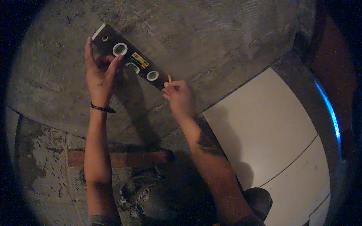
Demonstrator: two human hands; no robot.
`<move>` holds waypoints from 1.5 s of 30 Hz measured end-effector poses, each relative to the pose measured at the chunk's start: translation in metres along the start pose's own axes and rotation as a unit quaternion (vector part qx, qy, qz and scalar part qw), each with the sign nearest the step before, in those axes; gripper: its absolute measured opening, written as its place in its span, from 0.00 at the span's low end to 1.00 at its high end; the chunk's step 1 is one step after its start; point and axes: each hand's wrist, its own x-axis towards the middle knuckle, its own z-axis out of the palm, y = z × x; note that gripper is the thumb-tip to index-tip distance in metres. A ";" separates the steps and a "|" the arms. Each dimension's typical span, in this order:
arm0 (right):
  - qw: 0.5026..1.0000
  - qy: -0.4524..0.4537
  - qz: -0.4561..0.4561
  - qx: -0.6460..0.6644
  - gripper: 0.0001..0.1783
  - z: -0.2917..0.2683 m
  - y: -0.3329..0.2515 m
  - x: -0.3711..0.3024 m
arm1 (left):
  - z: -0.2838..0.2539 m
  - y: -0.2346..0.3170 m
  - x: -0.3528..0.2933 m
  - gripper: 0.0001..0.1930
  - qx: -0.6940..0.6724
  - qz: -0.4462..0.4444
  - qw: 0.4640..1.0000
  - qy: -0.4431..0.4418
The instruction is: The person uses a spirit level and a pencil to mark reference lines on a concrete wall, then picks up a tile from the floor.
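A short black spirit level lies slanted against the rough grey concrete, running from upper left down to the right. It has two round white-rimmed vials, a middle vial and a yellow label. My left hand holds its upper left end, thumb near the round vial and a long finger reaching up to the end. At the lower right end, my right hand pinches a thin yellow pencil, its tip beside the level's edge. Most of the pencil is hidden in the fingers.
Rough concrete spreads across the top. Large pale tiles with dark joints lie at the right. A reddish-brown bar sits behind my forearms, beside a patchy, ridged surface. A dark rounded shape overlaps the tiles.
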 end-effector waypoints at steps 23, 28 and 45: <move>0.996 -0.060 0.042 0.043 0.14 -0.003 0.007 0.000 | -0.011 -0.007 -0.001 0.48 0.058 0.032 0.997 0.032; 0.995 -0.079 0.033 0.042 0.15 -0.006 0.003 0.001 | -0.009 -0.007 -0.001 0.47 0.032 0.007 0.999 0.032; 0.997 -0.062 0.017 -0.030 0.14 -0.007 0.013 0.011 | -0.010 0.000 0.001 0.47 0.092 -0.008 0.995 0.038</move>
